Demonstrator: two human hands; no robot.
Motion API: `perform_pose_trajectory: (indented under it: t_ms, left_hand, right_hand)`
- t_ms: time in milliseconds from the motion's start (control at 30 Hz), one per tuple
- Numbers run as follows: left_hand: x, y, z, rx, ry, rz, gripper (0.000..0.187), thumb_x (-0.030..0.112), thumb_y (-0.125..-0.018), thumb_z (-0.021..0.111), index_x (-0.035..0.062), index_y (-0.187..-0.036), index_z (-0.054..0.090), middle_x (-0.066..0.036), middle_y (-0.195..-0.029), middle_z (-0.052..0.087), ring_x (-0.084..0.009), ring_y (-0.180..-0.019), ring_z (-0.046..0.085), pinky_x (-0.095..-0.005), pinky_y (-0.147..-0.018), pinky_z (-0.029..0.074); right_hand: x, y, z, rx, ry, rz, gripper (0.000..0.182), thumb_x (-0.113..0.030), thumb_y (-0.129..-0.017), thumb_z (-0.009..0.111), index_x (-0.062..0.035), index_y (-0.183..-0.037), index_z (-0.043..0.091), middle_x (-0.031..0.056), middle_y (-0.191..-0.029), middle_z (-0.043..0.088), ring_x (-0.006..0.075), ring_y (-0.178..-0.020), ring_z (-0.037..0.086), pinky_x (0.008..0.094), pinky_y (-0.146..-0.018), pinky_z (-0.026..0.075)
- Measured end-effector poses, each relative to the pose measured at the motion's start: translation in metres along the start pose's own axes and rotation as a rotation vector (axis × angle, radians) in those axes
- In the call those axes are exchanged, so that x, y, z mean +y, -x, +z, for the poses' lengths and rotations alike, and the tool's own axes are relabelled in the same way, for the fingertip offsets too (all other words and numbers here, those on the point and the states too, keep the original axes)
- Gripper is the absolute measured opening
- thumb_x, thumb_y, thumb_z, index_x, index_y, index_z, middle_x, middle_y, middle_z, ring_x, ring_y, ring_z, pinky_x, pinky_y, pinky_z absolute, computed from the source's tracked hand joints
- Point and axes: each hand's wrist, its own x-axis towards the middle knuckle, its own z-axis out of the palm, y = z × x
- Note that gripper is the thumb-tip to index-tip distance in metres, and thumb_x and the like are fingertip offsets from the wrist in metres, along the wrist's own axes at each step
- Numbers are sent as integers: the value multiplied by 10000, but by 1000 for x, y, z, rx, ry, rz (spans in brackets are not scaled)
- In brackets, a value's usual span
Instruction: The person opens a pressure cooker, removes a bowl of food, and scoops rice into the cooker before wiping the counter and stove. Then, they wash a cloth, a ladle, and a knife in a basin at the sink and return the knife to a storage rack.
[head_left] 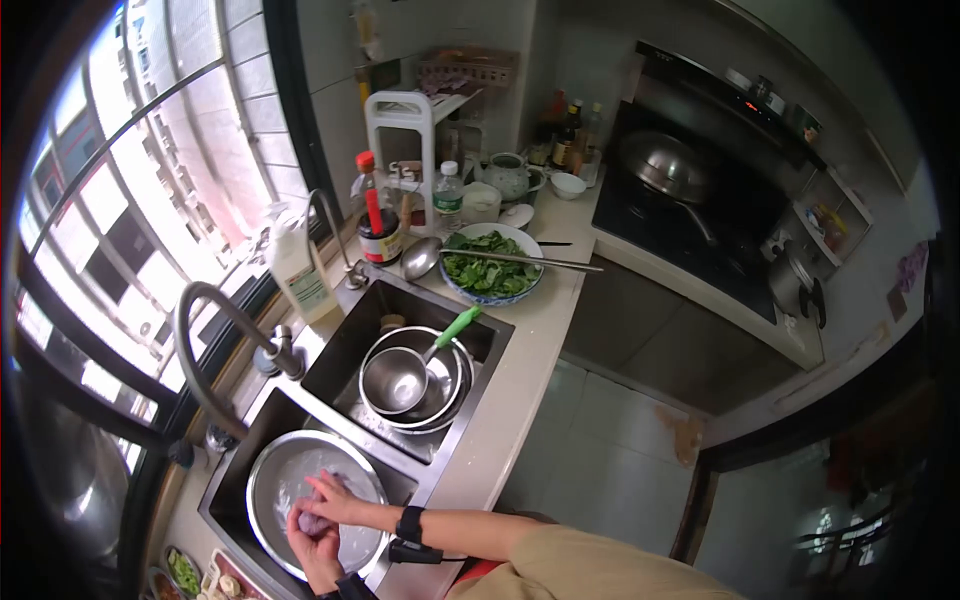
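Over a metal basin [262, 462] in the near sink compartment, my two hands meet around a small pinkish-purple lump [313, 523]. Its kind is hard to tell, since fingers cover much of it. My left hand [312, 548] is cupped with the lump against its palm and fingers. Reaching in from the right, my right hand [338, 502] has its fingers bent over the top of the same lump. The basin seems to hold water, its bottom shiny and greyish. Both wrists wear dark bands.
A green-handled saucepan [395, 380] rests in bowls in the far sink compartment. The curved faucet [190, 340] stands at the left. Beyond lie a bowl of leafy greens [490, 262] with chopsticks across, a sauce bottle [378, 225], a ladle [421, 258] and a lidded wok [665, 165].
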Motion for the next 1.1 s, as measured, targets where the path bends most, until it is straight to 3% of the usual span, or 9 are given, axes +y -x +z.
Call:
perform_pose_trajectory:
  t_ms: [67, 100, 233, 533, 633, 767, 967, 1067, 1100]
  left_hand:
    - [-10, -11, -7, 50, 33, 106, 251, 192, -780, 515, 36, -975, 538, -108, -993, 582, -241, -904, 576, -355, -757, 499]
    - [-16, -13, -8, 83, 34, 117, 253, 196, -780, 520, 37, -976, 539, -95, -988, 586, -227, -900, 580, -348, -760, 499]
    - [-51, -17, 1, 81, 23, 176, 220, 225, -797, 518, 64, -941, 557, -71, -925, 610, -195, -828, 604, -308, -710, 512]
    - [-57, -9, 9, 64, -247, 25, 523, 506, -755, 568, 98, -1076, 503, -34, -1016, 579, -205, -928, 561, -359, -762, 483]
    - [-50, -21, -12, 15, -379, 2, 448, 410, -755, 616, 107, -1062, 494, -45, -997, 574, -207, -916, 556, -383, -707, 488]
    - [-40, -22, -12, -183, -672, -68, 335, 2, -681, 593, 51, -995, 486, -87, -784, 581, -200, -629, 570, -299, -509, 471]
    - [-49, -28, 0, 76, -1009, 43, 354, 43, -607, 597, 124, -913, 437, -7, -565, 452, -112, -381, 430, -233, -312, 297]
    - [-53, -38, 0, 121, -1554, 203, 362, 130, -633, 659, 43, -957, 523, -89, -817, 585, -217, -712, 580, -339, -594, 471]
    - [-54, -51, -22, -114, -1719, 561, 377, 184, -675, 631, 20, -998, 523, -122, -916, 594, -275, -837, 573, -368, -740, 452]
  right_hand:
    - [-3, 2, -14, -65, -279, 67, 798, -593, -743, 513, -46, -1292, 324, 250, -1318, 261, 322, -1249, 241, 398, -1003, 223]
    - [-3, 1, -16, 3, -500, 47, 718, -570, -734, 552, -35, -1197, 425, 160, -1155, 448, 244, -1075, 436, 356, -877, 374]
    - [21, -3, -25, -193, -859, 224, 401, -382, -724, 649, -27, -856, 517, 28, -751, 537, 162, -698, 524, 284, -618, 444]
    - [24, -8, -24, -20, -604, -241, 251, -15, -651, 562, -8, -902, 548, 85, -863, 563, 150, -832, 524, 268, -725, 433]
    - [19, -18, -40, -284, -766, -122, 434, 124, -666, 477, -20, -1069, 547, 81, -1021, 576, 153, -968, 527, 240, -815, 429]
    - [17, -17, -42, -425, -613, -12, 259, 41, -729, 501, -26, -958, 602, 72, -900, 606, 139, -847, 561, 259, -749, 454]
    - [31, -28, -21, -276, -541, 76, 140, -44, -762, 535, -34, -879, 610, 57, -870, 608, 129, -805, 546, 267, -730, 439]
    - [52, -34, -12, -179, -402, 7, 154, -82, -783, 503, -42, -875, 620, 50, -830, 603, 125, -797, 539, 262, -748, 431]
    - [52, -32, -11, -100, -436, -89, 131, -127, -799, 514, -56, -853, 610, 31, -759, 578, 115, -692, 527, 246, -655, 441]
